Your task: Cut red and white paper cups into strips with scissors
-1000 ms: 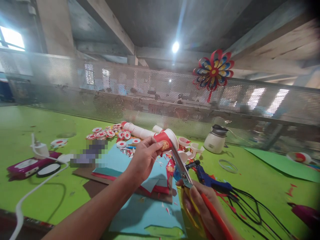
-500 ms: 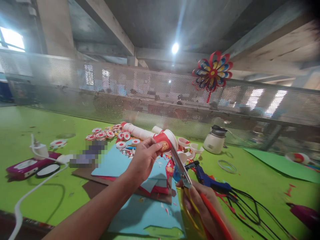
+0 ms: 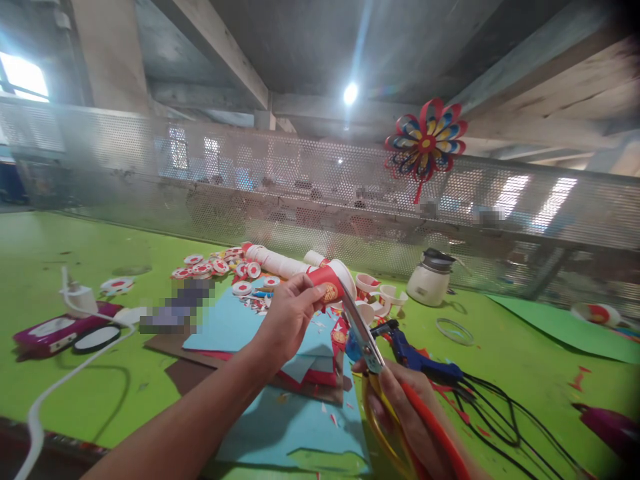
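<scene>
Here, above the broad lime-green desk [image 3: 75, 253], take the flat stack of blue and red paper sheets [image 3: 235, 327] as your landmark. Just over its far right corner your left hand [image 3: 287, 320] is closed around the small red-and-white paper cup [image 3: 333, 283], rim pointing away from you. Right of the stack, your right hand [image 3: 405, 413] grips the orange-and-yellow-handled scissors [image 3: 373, 363], blades narrowly parted at the cup's wall. Keep the cup steady and turn it into the blades.
</scene>
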Motion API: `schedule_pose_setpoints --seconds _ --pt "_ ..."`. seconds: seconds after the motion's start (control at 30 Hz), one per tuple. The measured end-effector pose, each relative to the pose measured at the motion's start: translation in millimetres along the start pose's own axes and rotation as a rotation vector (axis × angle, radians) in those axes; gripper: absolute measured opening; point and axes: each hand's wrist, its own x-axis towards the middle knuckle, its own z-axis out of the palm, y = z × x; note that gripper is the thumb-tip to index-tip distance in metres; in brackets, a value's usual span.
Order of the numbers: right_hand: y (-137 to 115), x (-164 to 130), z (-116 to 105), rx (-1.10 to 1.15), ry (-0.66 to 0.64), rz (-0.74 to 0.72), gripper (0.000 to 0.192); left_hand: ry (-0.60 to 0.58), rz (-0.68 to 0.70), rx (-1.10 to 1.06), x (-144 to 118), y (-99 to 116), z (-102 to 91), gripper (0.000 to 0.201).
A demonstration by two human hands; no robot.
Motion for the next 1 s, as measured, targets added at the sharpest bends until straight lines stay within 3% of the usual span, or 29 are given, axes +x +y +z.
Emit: schedule_pose_setpoints --seconds 0.4,0.77,1.0 --pt "-2.6 5.1 -6.6 -0.100 -0.067 -0.028 0.051 -0.018 0.018 0.003 2.9 -3.4 -3.2 0.012" --pt "-2.1 1.2 -4.3 -0.150 -0.008 -0.056 0.052 -0.010 0.017 0.001 1.4 -3.3 -1.5 0.012" --pt "-3.5 2.7 -6.8 -0.044 -0.040 0.007 0.047 -0.020 0.001 0.000 3.0 -2.8 -2.8 0.010"
